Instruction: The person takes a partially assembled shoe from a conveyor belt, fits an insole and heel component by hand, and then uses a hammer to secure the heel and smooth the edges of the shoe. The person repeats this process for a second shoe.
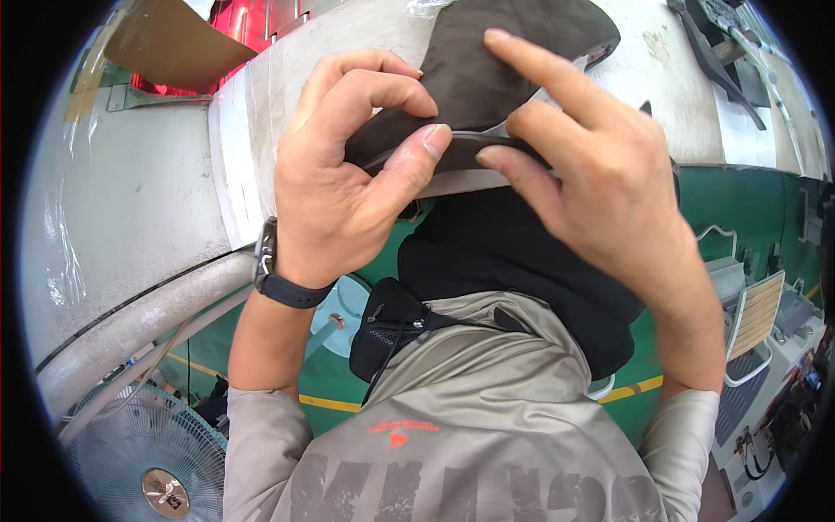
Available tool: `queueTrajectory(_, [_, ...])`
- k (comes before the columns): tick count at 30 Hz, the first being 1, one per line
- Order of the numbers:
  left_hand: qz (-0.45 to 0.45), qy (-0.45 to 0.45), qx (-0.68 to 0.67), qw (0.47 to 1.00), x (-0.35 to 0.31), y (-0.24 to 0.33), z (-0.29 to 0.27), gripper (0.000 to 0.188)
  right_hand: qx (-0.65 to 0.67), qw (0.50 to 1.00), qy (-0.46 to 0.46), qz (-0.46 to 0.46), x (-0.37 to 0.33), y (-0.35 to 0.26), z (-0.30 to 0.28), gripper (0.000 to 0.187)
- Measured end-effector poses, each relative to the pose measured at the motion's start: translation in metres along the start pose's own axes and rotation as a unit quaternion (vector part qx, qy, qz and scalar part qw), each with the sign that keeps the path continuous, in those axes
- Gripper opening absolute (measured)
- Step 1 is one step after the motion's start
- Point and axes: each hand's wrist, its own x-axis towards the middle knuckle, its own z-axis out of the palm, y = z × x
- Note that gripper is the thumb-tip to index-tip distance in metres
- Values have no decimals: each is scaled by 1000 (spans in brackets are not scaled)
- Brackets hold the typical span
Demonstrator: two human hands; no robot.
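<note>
A dark brown, soft piece of leather-like or cloth material (pixel 487 74) lies on the pale worktable in front of me, its near edge lifted and folded. My left hand (pixel 348 165), with a black watch on the wrist, pinches that edge between thumb and fingers. On the other side my right hand (pixel 604 165) holds the same edge between its thumb and a bent finger, while another finger stretches out over the top of the material. A thin, light grey strip shows along the fold between the two hands. The underside of the piece is hidden.
The white worktable (pixel 130 209) has a rounded front edge. Brown card (pixel 178 43) and shiny red material (pixel 239 22) are at the far left, black tool-like parts (pixel 718 52) at the far right. Below stand a fan (pixel 148 452) and a light blue stool (pixel 339 317).
</note>
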Motion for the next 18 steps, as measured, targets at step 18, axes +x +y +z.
queueTrajectory(18, [-29, -152, 199, 968, 60, 35, 0, 40, -38, 997, -71, 0, -6, 17, -19, 29])
